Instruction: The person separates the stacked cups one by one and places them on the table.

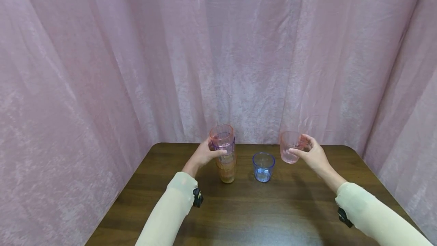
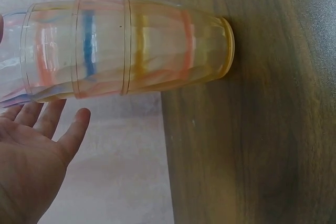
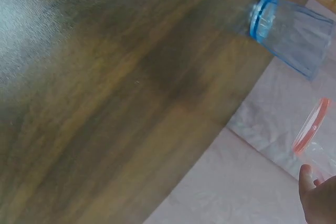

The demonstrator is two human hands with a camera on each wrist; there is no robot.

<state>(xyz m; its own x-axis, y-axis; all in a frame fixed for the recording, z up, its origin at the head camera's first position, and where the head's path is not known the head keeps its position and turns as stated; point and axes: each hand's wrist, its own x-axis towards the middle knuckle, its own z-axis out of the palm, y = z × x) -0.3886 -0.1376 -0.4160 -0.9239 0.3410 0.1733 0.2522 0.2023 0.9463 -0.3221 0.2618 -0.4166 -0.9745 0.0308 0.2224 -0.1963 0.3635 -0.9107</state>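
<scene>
So there's a dark wooden table (image 1: 246,215) pushed up against a pink curtain (image 1: 136,56), and everything's easiest to place off the blue cup (image 1: 263,166) standing upright near the table's back edge.

Just to the left of the blue cup is a stack of cups (image 1: 225,153), nested upright on the table: an orange-ish one at the bottom, a purple rim and a pink one on top. The person's left hand (image 1: 205,155) is on the side of the stack facing away from the blue cup, up near the top. From the head view the fingers look laid against the upper cups. The left wrist view, though, shows the palm open and the fingers (image 2: 50,119) pretty much straight, right beside the stack (image 2: 126,51) with a sliver of gap, so it's more a light touch than a proper grip.

To the right of the blue cup, and higher up, off the table, the right hand (image 1: 312,153) holds a single pink cup (image 1: 290,146) in the air, thumb and fingers curled round its side. The cup is tipped a little. The right wrist view only catches its reddish rim (image 3: 311,129) and a fingertip, with the blue cup (image 3: 291,32) further off.

Both arms are in cream sleeves (image 1: 170,212).
</scene>
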